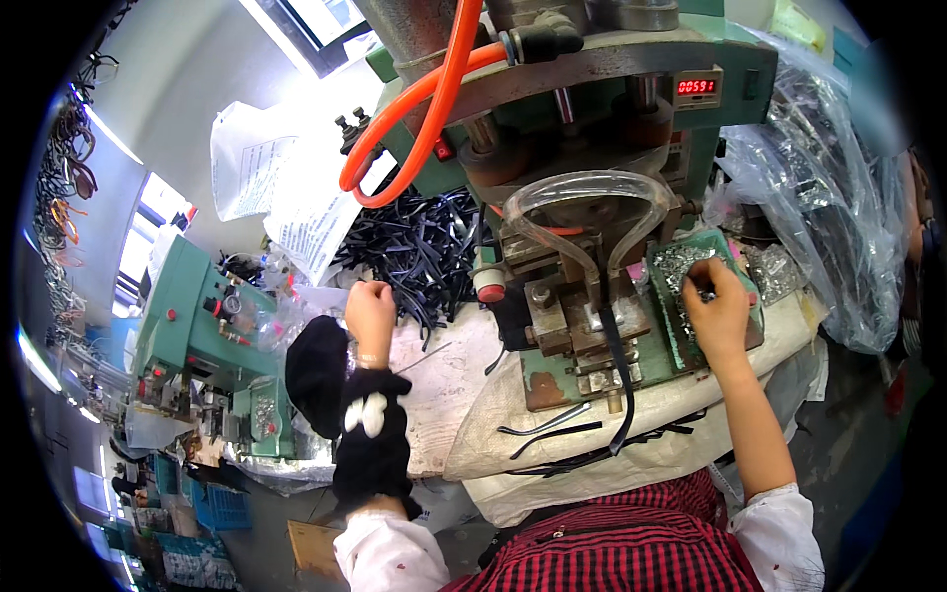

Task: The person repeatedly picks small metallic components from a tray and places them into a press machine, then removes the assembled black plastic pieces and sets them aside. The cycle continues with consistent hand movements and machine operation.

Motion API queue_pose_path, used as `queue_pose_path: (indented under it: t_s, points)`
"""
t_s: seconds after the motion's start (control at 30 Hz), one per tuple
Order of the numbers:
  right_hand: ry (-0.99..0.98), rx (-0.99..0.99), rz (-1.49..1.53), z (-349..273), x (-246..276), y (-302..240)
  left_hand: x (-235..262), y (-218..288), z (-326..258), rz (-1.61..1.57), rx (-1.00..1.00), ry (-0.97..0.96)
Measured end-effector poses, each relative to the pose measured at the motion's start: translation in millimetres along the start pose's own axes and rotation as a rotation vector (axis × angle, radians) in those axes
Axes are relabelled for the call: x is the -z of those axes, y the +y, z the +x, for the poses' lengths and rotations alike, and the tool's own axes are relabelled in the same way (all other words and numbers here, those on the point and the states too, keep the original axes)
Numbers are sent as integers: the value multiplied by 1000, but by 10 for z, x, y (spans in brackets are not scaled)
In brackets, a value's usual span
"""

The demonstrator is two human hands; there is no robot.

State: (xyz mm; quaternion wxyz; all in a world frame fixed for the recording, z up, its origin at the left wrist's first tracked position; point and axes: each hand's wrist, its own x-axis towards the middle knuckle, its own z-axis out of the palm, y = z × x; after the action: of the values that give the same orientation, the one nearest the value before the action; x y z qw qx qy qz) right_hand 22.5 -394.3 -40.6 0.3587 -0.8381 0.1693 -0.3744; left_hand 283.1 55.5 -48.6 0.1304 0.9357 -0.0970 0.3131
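My right hand (718,311) reaches into a green tray (671,340) of small shiny metal parts (679,264). Its thumb and fingers are drawn together on the parts; which piece they pinch is too small to tell. My left hand (371,316) is curled closed beside a pile of black eyeglass temples (419,247), and whatever is inside its fingers is hidden. Between the hands, a long black temple (617,360) hangs from the metal fixture (562,321) of a green press (725,109), its curved tip pointing toward me.
Several loose temples (577,449) lie on the cloth along the near edge. A clear tube loop (592,183) arches over the fixture, and an orange hose (449,89) curves above. A red button (489,286) stands left of it. Another green machine (182,326) is at left, plastic bags (829,197) at right.
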Motion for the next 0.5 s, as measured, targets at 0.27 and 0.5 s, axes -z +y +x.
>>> queue_pose_path:
  t_s: [0.27,0.5]
  points:
    - [169,60,-56,-373,403,234,-683,-333,-373,-415,388,-282]
    - [2,-81,327,-182,204,-373,103,443,-678,-965,680,-781]
